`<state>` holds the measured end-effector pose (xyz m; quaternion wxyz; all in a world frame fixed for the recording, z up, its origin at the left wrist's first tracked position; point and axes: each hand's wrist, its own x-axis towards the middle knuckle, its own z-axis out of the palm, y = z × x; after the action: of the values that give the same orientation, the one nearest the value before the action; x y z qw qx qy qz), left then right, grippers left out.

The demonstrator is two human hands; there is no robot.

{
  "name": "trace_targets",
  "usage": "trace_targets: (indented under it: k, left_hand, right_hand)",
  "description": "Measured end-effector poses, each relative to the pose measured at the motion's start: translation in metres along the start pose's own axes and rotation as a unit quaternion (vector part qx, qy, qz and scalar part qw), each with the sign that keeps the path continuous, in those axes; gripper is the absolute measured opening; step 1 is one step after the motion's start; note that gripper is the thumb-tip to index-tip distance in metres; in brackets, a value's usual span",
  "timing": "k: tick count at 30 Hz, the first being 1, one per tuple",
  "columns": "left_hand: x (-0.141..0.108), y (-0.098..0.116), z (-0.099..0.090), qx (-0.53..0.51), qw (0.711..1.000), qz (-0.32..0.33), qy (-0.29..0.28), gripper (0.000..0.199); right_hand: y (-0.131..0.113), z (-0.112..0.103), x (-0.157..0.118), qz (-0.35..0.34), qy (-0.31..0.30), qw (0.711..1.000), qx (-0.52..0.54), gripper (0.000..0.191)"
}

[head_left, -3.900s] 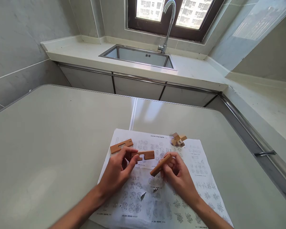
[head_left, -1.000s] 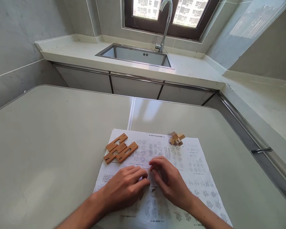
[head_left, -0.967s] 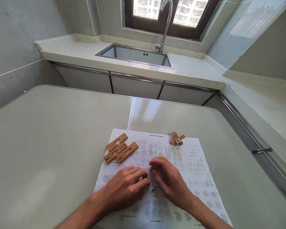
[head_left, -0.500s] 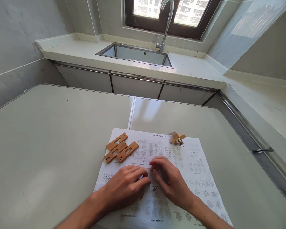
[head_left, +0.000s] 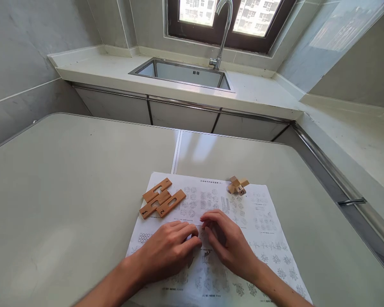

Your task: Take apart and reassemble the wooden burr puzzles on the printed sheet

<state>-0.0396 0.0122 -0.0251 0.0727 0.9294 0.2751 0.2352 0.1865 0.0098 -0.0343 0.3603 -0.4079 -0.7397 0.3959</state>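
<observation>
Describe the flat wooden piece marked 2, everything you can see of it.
The piece marked 2 is a flat, narrow slat of what looks like orange-brown wood, square-ended, with a long rounded slot through its middle. The dark 2 is at its nearer end. It lies flat on the printed sheet, slanting away to the right, its left long side apparently meeting the neighbouring slat. Neither the left hand nor the right hand touches it.

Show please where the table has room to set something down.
The table is bare left of the paper sheet, beyond it toward the sink, and, more narrowly, on its right. Crowded: the sheet's far left (flat wooden pieces), far right (wooden knot) and middle (left hand, right hand).
</observation>
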Motion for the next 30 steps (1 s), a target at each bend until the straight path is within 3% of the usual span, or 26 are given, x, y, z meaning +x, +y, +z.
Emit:
trace_targets:
  k: [30]
  left_hand:
    - [0.0006,0.0004,-0.001,-0.004,1.0,0.001,-0.002,0.022]
  right_hand:
    - [-0.0014,-0.0007,0.0015,0.006,0.021,1.0,0.005,0.023]
